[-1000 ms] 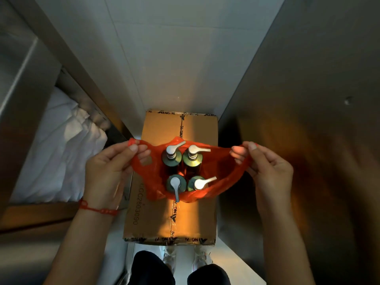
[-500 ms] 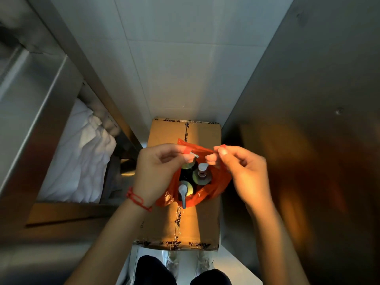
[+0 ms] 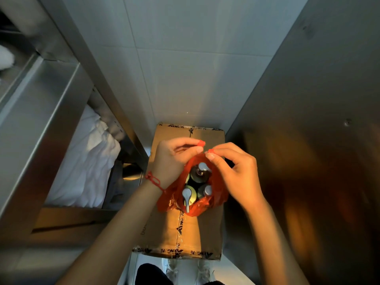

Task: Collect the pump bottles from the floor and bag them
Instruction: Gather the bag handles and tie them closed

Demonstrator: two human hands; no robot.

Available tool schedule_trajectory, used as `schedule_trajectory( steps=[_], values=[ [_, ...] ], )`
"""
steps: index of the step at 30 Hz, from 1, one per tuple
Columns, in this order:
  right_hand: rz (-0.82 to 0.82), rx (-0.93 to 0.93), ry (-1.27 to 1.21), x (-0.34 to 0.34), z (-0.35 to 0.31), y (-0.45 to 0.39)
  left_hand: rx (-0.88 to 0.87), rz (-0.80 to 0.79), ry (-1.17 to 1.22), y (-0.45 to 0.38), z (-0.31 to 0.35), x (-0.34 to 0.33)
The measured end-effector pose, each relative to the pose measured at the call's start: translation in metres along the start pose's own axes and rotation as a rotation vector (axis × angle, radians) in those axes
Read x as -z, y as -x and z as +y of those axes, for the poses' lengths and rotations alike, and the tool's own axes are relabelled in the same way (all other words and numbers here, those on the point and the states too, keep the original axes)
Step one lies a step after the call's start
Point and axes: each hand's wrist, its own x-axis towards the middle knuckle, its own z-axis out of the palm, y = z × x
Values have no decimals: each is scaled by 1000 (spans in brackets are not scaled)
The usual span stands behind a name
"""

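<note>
The pump bottles stood upright inside the red plastic bag, which rested on a taped cardboard box. One bag handle was pinched in the closed fingers of the left hand, the other in those of the right hand, almost touching above the pumps. Judged as tying off, the handles should be crossed while kept taut. The box sat between a steel shelf unit holding white linen and a steel panel, against a tiled wall.
</note>
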Motion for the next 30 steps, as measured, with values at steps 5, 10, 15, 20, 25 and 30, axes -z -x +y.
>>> schedule_trajectory(
  steps=[5,10,15,20,25,30],
  values=[
    [39,-80,-100,-4,8,-7,-8,-115,40,-12,-6,-12],
    [79,-96,-97,-1,13,-10,37,-228,48,-21,-11,-8],
    [51,-109,-98,-1,13,-14,215,-397,136,-24,-17,-14],
    [-41,-119,-188,-3,14,-23,240,-443,215,-24,-18,-21],
    [-27,-181,-282,-7,22,-31,269,-353,206,-22,-22,-29],
    [6,-291,-328,1,43,-21,273,-284,287,-27,-23,-20]
  ],
)
